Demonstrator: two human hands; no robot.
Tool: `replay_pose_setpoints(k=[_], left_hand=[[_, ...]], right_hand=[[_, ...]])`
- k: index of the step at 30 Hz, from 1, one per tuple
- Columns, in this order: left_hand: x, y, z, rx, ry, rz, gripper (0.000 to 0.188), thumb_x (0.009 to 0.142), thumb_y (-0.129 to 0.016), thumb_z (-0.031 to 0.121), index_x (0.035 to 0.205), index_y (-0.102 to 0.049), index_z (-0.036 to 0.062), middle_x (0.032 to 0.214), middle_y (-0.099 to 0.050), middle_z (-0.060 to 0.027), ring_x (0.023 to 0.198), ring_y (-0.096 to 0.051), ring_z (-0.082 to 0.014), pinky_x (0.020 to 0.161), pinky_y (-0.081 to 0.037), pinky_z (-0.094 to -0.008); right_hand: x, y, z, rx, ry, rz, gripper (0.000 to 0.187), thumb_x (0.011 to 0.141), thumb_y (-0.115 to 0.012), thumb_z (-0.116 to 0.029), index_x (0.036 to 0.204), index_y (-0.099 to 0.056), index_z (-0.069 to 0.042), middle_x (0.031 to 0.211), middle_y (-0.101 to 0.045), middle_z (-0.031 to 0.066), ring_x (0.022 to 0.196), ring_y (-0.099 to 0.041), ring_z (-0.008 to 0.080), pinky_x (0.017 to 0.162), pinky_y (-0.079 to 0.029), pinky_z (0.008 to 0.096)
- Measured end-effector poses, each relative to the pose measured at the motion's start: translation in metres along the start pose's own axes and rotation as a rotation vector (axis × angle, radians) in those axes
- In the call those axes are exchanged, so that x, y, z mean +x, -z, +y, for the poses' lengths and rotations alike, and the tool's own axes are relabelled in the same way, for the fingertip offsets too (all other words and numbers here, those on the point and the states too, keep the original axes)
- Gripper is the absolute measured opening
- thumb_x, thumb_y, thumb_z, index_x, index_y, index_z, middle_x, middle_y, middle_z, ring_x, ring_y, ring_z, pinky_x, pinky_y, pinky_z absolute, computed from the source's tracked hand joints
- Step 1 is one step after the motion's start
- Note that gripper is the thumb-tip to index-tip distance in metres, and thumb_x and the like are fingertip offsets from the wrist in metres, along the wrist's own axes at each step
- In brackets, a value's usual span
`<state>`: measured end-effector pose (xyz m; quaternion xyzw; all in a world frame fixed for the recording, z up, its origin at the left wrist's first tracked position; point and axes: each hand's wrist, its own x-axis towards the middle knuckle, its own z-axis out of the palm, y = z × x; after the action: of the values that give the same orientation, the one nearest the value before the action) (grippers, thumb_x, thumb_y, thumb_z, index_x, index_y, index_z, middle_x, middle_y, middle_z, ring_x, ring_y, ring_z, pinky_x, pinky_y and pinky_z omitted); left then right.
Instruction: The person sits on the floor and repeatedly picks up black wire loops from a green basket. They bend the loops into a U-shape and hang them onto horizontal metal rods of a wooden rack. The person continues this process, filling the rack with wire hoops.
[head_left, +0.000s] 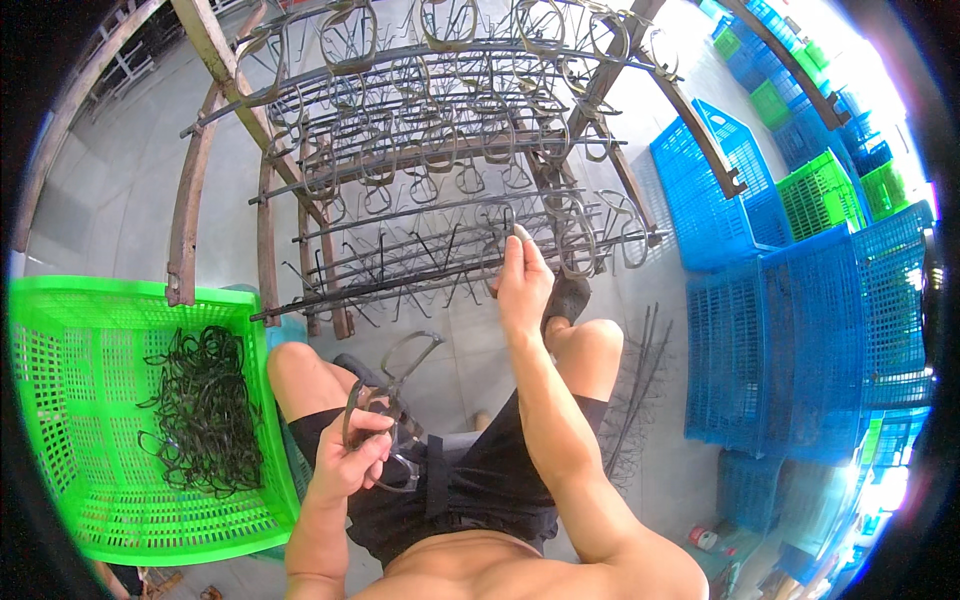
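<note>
My left hand (352,452) is closed around a few dark, see-through eyeglass frames (392,375), which stick out above and below the fingers over my lap. In front of me, my right hand (525,278) reaches to a lower bar of the rack. Its fingers are pressed together by a small black hook (507,218); whatever lies between them is hidden. Hooks line this dark metal bar (380,285). On the bars above it hang rows of similar eyeglass frames (445,28), and several more hang at the bar's right end (628,235).
Brown metal posts (215,60) with notched arms support the bars. At my left stands a green plastic basket (60,400) with a heap of dark frames (208,415) inside. Blue crates (780,350) are stacked at right. Thin hooked rods (640,380) lie on the floor beside my right leg.
</note>
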<state>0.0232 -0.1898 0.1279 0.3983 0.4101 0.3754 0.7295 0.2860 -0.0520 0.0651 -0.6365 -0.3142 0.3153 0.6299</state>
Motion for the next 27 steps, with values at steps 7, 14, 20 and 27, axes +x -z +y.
replay_pose_setpoints(k=[7,14,20,27], left_hand=[[-0.006,0.004,0.003,-0.006,-0.033,0.035,0.016,0.085,-0.056,0.002,0.102,-0.054,0.0022,0.068,-0.053,-0.0065,0.041,-0.045,-0.0063,0.033,-0.032,-0.0179],[-0.008,0.005,0.002,-0.001,-0.032,0.049,0.017,0.085,-0.056,0.003,0.103,-0.055,0.0025,0.068,-0.053,-0.0053,0.042,-0.045,-0.0056,0.033,-0.033,-0.0176],[-0.008,0.005,0.007,0.066,-0.079,0.048,0.016,0.084,-0.054,0.000,0.100,-0.055,0.0028,0.066,-0.053,-0.0050,0.040,-0.044,-0.0056,0.032,-0.032,-0.0178],[-0.010,0.012,0.012,-0.050,-0.096,-0.039,0.016,0.084,-0.055,0.000,0.100,-0.058,0.0028,0.067,-0.053,-0.0026,0.042,-0.043,-0.0039,0.034,-0.032,-0.0177]], right_hand=[[0.005,0.002,-0.003,0.071,0.033,0.058,0.029,0.093,-0.051,-0.022,0.112,-0.059,-0.001,0.055,-0.041,-0.0060,0.044,-0.036,0.0020,0.038,-0.032,0.0206],[0.013,0.002,-0.003,0.142,0.014,-0.017,0.027,0.095,-0.048,-0.022,0.108,-0.056,-0.001,0.055,-0.041,-0.0047,0.042,-0.039,0.0037,0.038,-0.033,0.0211],[0.013,0.009,-0.006,0.300,-0.121,-0.123,0.031,0.095,-0.045,-0.019,0.121,-0.048,-0.001,0.060,-0.044,-0.0027,0.051,-0.044,0.0062,0.046,-0.040,0.0218],[-0.060,0.011,-0.053,-0.585,0.611,-0.261,0.043,0.085,-0.058,-0.020,0.122,-0.046,-0.001,0.101,-0.050,0.0177,0.100,-0.044,0.0305,0.089,-0.035,0.0396]])
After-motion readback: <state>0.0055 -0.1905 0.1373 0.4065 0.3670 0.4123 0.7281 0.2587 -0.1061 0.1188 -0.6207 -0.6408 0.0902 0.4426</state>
